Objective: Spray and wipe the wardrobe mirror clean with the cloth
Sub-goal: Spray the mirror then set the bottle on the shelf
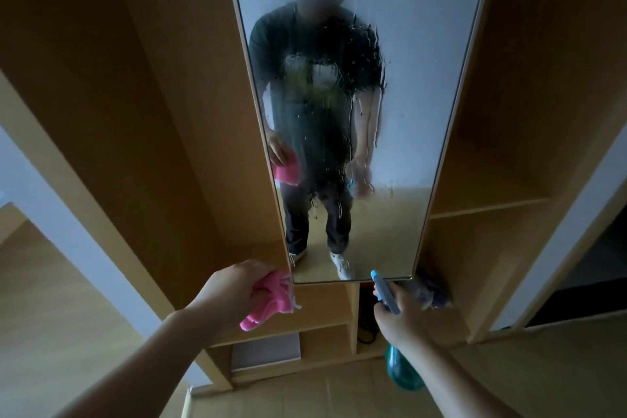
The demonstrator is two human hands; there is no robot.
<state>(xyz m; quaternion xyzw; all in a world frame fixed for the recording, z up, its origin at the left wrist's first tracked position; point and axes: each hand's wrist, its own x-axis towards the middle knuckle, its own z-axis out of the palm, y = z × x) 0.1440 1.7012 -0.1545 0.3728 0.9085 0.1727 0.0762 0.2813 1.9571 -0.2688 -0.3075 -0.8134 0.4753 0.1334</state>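
Note:
A tall wardrobe mirror (417,85) stands upright in front of me, wet with droplets and runs across its middle and reflecting a person. My left hand (230,288) grips a bunched pink cloth (268,302) just below the mirror's lower left corner. My right hand (403,316) is curled round a teal spray bottle (402,370), whose blue nozzle (381,287) points up at the mirror's bottom edge. Both hands sit below the glass, not touching it.
Wooden wardrobe compartments flank the mirror: an open bay (142,112) on the left, shelves (492,207) on the right, small cubbies (325,322) beneath. A blue object (434,292) lies in the lower right shelf. Light wooden floor (322,394) spreads below.

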